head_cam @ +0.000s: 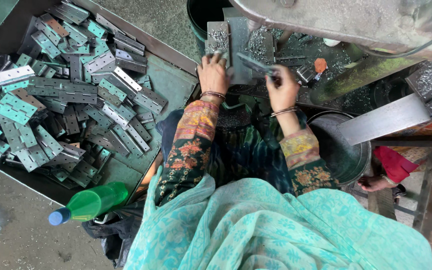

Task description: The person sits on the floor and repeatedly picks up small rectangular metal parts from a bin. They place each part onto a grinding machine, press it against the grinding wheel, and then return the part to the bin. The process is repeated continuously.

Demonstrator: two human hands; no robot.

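My left hand (212, 74) rests on the edge of a grey metal work plate (237, 37) under a machine, its fingers curled by a small heap of metal shavings (219, 39). In my right hand (282, 89) I pinch one end of a grey metal hinge (252, 64) that lies slanted over the plate. Both wrists carry thin bangles. Patterned sleeves and a turquoise scarf (256, 225) cover my arms and lap.
A large tray (171, 82) at the left holds several loose hinges (66, 95), grey and teal. A green bottle with a blue cap (90, 204) lies at its near corner. A round metal bucket (343, 155) stands right of my knees. The machine's body (336, 20) overhangs the plate.
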